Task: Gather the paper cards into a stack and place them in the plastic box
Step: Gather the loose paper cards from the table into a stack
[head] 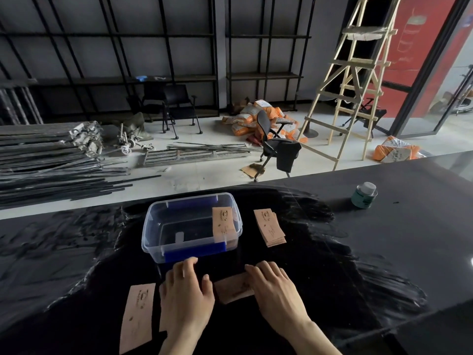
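A clear plastic box (153,226) with blue clips stands on the dark table, and a tan paper card (223,222) leans inside at its right end. Just right of the box lies a small stack of tan cards (269,228). In front of the box, a few cards (234,290) lie between my hands. My left hand (185,295) rests flat with fingers spread beside them, partly covering another card. My right hand (275,290) lies flat on their right end. A long tan card (138,316) lies at the near left.
A green-and-white jar (364,196) stands at the table's far right. The table's far edge runs just behind the box. Beyond it are an office chair (276,147), a wooden ladder (353,80), metal bars on the floor and orange sacks.
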A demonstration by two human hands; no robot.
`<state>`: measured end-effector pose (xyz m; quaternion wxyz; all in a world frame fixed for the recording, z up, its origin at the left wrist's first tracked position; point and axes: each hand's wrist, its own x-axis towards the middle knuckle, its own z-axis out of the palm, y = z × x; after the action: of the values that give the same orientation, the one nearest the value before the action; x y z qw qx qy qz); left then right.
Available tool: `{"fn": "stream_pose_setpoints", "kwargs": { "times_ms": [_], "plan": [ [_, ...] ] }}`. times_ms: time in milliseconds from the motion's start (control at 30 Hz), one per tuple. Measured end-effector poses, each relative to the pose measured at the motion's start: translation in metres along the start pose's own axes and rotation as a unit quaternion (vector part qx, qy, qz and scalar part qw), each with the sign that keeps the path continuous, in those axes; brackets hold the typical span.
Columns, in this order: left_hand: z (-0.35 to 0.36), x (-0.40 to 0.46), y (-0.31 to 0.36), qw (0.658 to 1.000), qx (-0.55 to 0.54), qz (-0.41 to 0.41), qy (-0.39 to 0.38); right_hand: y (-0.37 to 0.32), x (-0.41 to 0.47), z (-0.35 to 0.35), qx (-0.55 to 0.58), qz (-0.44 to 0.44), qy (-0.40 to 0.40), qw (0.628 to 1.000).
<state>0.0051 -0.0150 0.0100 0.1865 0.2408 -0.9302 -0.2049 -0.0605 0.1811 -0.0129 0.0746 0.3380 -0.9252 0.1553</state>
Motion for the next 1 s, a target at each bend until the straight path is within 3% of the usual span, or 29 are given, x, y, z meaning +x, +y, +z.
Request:
{"fn": "stream_pose_setpoints", "kwargs": {
  "times_ms": [67,167,433,600,800,900,1000],
  "plan": [
    [-0.002,-0.001,-0.014,0.991,0.105,-0.072,-0.03,-0.001,0.001,0.002,0.006,0.004,-0.005,1.0],
    [-0.003,-0.005,-0.027,0.982,0.135,-0.106,-0.076,-0.004,0.006,0.002,0.017,0.002,-0.004,1.0],
    [-0.011,0.006,-0.024,0.996,0.012,-0.062,-0.066,-0.007,0.01,-0.003,0.037,-0.002,-0.014,0.999],
    [-0.01,0.009,-0.016,0.993,-0.095,0.042,-0.062,-0.006,0.009,-0.006,0.042,-0.011,-0.021,0.999],
    [-0.019,0.026,0.023,0.965,-0.17,0.125,-0.155,-0.008,0.01,-0.006,0.071,0.018,-0.008,0.997],
    [-0.015,0.029,0.037,0.95,-0.154,0.123,-0.242,-0.013,0.01,-0.011,0.124,0.069,-0.001,0.99],
    [-0.004,0.024,0.043,0.934,-0.193,0.096,-0.286,-0.014,0.009,-0.01,0.108,0.04,0.01,0.993]
  ]
}}
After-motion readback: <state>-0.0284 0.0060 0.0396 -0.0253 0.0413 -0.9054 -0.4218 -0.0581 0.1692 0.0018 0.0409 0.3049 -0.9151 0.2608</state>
